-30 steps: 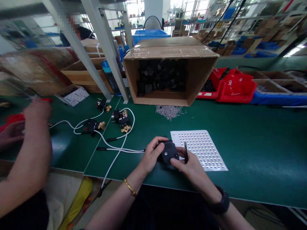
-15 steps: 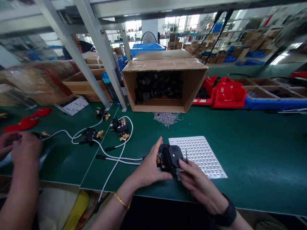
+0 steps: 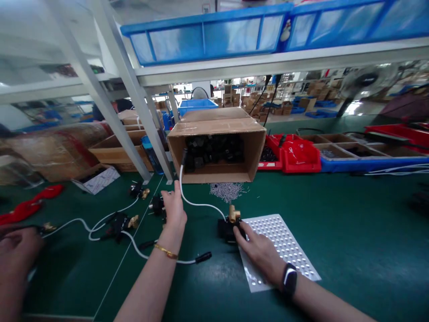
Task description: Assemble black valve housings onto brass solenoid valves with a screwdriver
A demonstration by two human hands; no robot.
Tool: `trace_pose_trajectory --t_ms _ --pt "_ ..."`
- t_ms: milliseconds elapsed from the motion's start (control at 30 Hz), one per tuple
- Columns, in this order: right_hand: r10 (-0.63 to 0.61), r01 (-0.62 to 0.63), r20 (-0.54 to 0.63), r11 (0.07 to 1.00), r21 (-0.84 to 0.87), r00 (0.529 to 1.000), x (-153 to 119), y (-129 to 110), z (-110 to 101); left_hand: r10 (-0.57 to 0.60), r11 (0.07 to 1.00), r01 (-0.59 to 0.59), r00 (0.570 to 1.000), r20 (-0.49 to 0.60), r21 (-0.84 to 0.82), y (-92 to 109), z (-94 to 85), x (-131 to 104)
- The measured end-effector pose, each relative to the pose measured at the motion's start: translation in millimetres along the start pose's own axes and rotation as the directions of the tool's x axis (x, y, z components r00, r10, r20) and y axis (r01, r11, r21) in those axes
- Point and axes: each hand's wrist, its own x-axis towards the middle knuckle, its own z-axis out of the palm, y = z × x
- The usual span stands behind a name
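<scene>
My right hand (image 3: 259,250) grips a solenoid valve with a black housing (image 3: 225,230) and a brass fitting (image 3: 234,213) facing up, at the left edge of the white sticker sheet (image 3: 288,241). A white cable (image 3: 201,205) runs from this valve to a raised black plug (image 3: 184,157) in front of the cardboard box. My left hand (image 3: 174,209) is stretched forward with thumb and forefinger apart, close beside that cable; whether it touches the cable I cannot tell. Another black valve (image 3: 156,205) lies just left of it, partly hidden by the hand.
More cabled valves (image 3: 119,225) lie to the left, near a co-worker's hand (image 3: 20,246). Behind stands an open cardboard box (image 3: 214,176) of black parts, with a pile of small pins (image 3: 228,191) before it. Red bins (image 3: 301,154) and a metal post (image 3: 129,85) border the bench.
The valve was between both hands; now only my right hand holds it, brass fitting up. My left hand has moved forward and left. The cable's plug has risen. My view has tilted upward.
</scene>
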Motion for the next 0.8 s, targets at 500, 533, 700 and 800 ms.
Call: trace_pose_trajectory --t_ms 500,533,700,800 --pt "0.633 -0.713 0.335 0.564 0.418 0.697 41.3 147.0 42.1 -0.025 0.936 -0.243 0.675 0.737 0.254 -76.8 52.3 -9.6" --pt "0.625 -0.72 0.362 0.558 0.413 0.691 47.5 150.7 47.7 -0.014 0.911 -0.311 0.631 0.776 0.27 -76.4 57.7 -8.6" --pt "0.611 -0.715 0.376 0.55 0.432 0.697 61.3 136.6 41.6 -0.029 0.75 -0.568 0.484 0.874 0.34 -66.8 76.1 -8.0" --pt "0.583 -0.666 0.338 0.556 0.498 0.739 55.1 113.3 18.5 -0.019 0.653 -0.662 0.47 0.883 0.367 -64.9 77.7 -12.1"
